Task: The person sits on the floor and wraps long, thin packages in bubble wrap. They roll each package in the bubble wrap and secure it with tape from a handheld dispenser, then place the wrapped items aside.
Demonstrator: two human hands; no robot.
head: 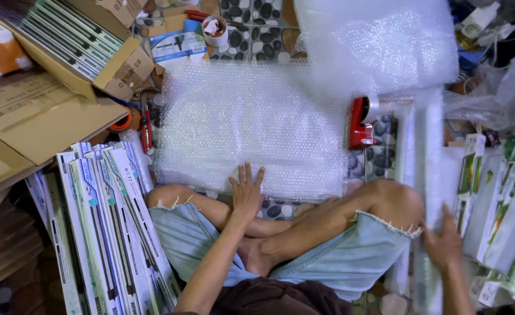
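Two hands: left hand [247, 192] flat, grip wide, on bubble wrap [251, 125]; right hand [442, 242] grips wrapped package [430, 175] beside tape dispenser [361, 122].

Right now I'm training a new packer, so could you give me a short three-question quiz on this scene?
1. True or false: the left hand lies flat on the bubble wrap sheet.
2. What does the right hand touch: A) a long wrapped package, B) scissors, C) a cup?
3. Which colour is the tape dispenser beside the sheet?

Key: 1 true; 2 A; 3 red.
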